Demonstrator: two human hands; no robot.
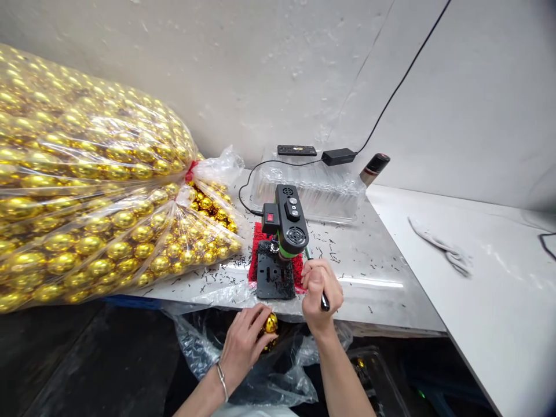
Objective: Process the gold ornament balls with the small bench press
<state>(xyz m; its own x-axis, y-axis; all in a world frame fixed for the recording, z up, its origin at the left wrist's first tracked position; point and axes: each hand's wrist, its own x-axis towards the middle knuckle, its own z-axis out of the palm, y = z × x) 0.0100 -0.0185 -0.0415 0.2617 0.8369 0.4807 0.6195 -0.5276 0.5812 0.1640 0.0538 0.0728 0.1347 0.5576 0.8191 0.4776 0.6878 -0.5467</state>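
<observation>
My left hand (245, 341), with a metal bracelet on the wrist, pinches a shiny gold ball (271, 323) between thumb and fingers. It is just below the front edge of the table, over clear plastic film. More gold shows under the ball, partly hidden by the thumb. My right hand (321, 292) is wrapped round a lever handle (325, 302) with a black end. That lever belongs to a small black bench machine (292, 223) with round vents and a red switch. The machine's black slotted base (275, 275) rests on a red mat (259, 237).
A big clear bag of gold balls (95, 191), tied in red, fills the left. Behind the machine lie a clear plastic tray (330, 200), a power adapter (339, 156) and a phone-like black slab (296, 150). A dark-capped can (375, 168) and gloves (443, 246) are to the right. Black shavings litter the table.
</observation>
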